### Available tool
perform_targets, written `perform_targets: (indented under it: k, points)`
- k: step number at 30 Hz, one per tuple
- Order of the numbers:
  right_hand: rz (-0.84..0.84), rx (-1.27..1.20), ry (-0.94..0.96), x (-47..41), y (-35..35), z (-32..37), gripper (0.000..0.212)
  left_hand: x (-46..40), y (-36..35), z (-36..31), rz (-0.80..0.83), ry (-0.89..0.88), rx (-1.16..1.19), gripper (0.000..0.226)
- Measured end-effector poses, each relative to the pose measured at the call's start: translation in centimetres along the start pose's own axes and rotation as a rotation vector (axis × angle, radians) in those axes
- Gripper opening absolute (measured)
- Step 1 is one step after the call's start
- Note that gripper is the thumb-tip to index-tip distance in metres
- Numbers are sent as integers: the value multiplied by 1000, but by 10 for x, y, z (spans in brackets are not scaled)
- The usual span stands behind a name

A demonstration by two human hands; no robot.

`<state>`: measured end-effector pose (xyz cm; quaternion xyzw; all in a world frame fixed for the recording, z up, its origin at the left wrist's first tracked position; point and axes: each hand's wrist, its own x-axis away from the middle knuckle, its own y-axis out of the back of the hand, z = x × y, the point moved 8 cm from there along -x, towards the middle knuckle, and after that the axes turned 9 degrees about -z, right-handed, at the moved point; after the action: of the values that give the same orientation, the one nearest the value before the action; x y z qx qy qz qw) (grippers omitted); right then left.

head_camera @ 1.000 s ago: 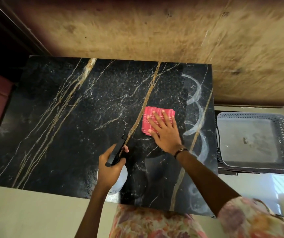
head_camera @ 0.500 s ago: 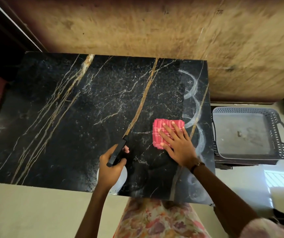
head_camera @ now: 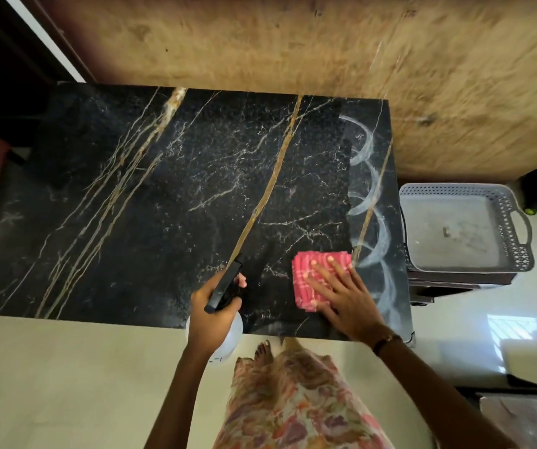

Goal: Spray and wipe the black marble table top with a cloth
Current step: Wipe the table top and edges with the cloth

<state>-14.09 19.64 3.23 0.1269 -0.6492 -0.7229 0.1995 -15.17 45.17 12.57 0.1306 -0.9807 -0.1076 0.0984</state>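
Table: A black marble table top (head_camera: 150,202) veined with gold and white fills the middle of the frame, its far edge against a worn tan wall (head_camera: 325,43) across the top.
Cloth: A folded pink-and-white checked cloth (head_camera: 306,283) lies flat on the marble at lower right of the slab, near its front edge and just left of a gold vein.
Right hand: The right hand (head_camera: 345,296), reaching in from the lower right, presses the cloth down with fingers straight and spread; the palm covers the cloth's near right corner. A dark band with a gold clasp (head_camera: 387,341) circles the wrist.
Left hand: The left hand (head_camera: 210,314), at lower centre, is curled round the neck of a white plastic spray bottle with a black trigger head (head_camera: 225,286); one fingertip shows at the trigger. The black nozzle points up the frame over the marble, while the white body sits at the table's front edge, mostly hidden by the hand.
Streaks: Pale curved smear marks (head_camera: 374,202) loop in a chain down the right strip of the slab, just right of the cloth.
Tray: A grey plastic tray with a perforated rim and a handle (head_camera: 516,228) sits to the right of the table, on a lower dark stand.
Person: A floral-print garment in pink and cream (head_camera: 293,406) shows at bottom centre, a bare foot (head_camera: 262,350) showing on the pale floor (head_camera: 66,384) by the table's front edge.
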Motion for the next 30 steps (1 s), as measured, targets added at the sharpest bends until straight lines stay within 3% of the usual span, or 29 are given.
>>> perform_targets:
  k: [4,10,14,18,21,26,30]
  points:
    - [-32,-44,-198,-44,2,32,55,18,14,9,-8,37,8,44]
    - [-1,-60,109,-21,-19,138,53,36,30,27,-28,72,-21,43]
    - [-39,-21,89,43,-16,85,53,43,34,24,3,28,2,47]
    - [-40,-11,-176,39,1,14,54,49,33,25,19,53,-15,47]
    - [-74,-50,-310,1,5,26,55,53,29,23,52,36,-7,45]
    - [-36,-22,-71,4,-5,79,52,54,14,21,84,38,-9,41]
    - [-67,2,-31,74,-3,46,53,51,0,10,114,15,-18,41]
